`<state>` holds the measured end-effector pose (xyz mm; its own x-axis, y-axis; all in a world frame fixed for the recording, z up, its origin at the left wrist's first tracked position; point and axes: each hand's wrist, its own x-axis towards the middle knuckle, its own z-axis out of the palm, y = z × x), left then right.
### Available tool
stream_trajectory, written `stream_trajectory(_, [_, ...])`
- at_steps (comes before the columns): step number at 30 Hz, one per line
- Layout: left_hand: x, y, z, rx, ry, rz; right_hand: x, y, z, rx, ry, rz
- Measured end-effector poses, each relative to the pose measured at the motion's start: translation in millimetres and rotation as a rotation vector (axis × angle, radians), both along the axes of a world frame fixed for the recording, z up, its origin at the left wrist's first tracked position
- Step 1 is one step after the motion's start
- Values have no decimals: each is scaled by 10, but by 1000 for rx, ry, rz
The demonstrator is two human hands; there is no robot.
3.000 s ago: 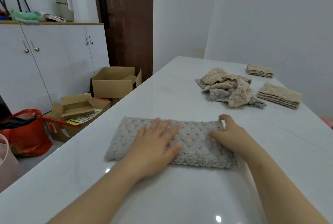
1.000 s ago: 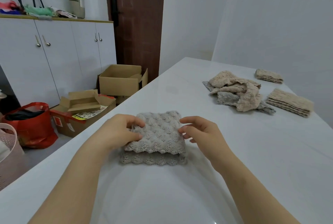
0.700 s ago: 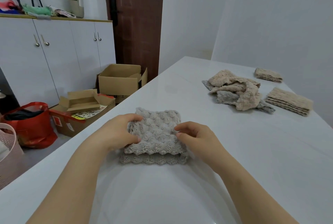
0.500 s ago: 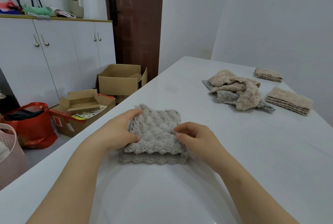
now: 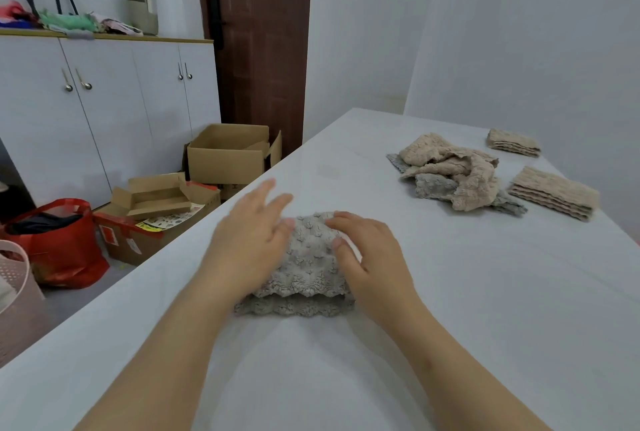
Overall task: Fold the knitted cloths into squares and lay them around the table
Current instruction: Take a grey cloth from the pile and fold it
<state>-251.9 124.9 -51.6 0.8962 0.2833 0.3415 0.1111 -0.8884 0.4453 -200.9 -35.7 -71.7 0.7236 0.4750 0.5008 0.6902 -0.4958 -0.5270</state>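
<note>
On a white table (image 5: pixel 467 326) we see a grey knitted cloth (image 5: pixel 306 259), folded into a thick square, lying near the front edge and a little left of centre. Its scalloped edges face us in two layers.

The left hand (image 5: pixel 251 243) lies palm down over the cloth's left side. Its fingers are straight and spread apart, and the tips are blurred as they reach past the far edge. The right hand (image 5: pixel 372 259) rests palm down on the right side, fingers loosely bent and close together, with the thumb tip on the cloth's top. Both hands hide the cloth's side edges, so we cannot tell how neatly those edges line up. Both forearms run out of the bottom of the frame.

Farther back on the right is a loose heap of unfolded cloths (image 5: pixel 450 170) (beige over grey, too tangled to count). Just beside it is a folded beige stack (image 5: pixel 554 193), and a smaller folded stack (image 5: pixel 514 143) lies beyond, near the wall.

On the floor to the left are cardboard boxes (image 5: pixel 227 155), a red bag (image 5: pixel 59 247) and a pink basket (image 5: pixel 15 295) cut off by the frame edge, in front of white cabinets (image 5: pixel 104 111) and a dark door (image 5: pixel 259 42).
</note>
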Motion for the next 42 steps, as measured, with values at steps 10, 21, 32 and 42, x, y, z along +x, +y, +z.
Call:
stream_trajectory(10, [105, -90, -316, 63, 462, 36, 61, 48, -211, -476, 202, 72])
stream_trajectory(21, [118, -27, -327, 60, 481, 15, 83, 109, -111, -499, 354, 28])
stream_trajectory(32, [168, 110, -367, 21, 105, -89, 201, 269, -167, -458, 239, -28])
stream_trajectory(42, [253, 96, -432, 71, 417, -33, 235, 280, -242, -523, 299, -68])
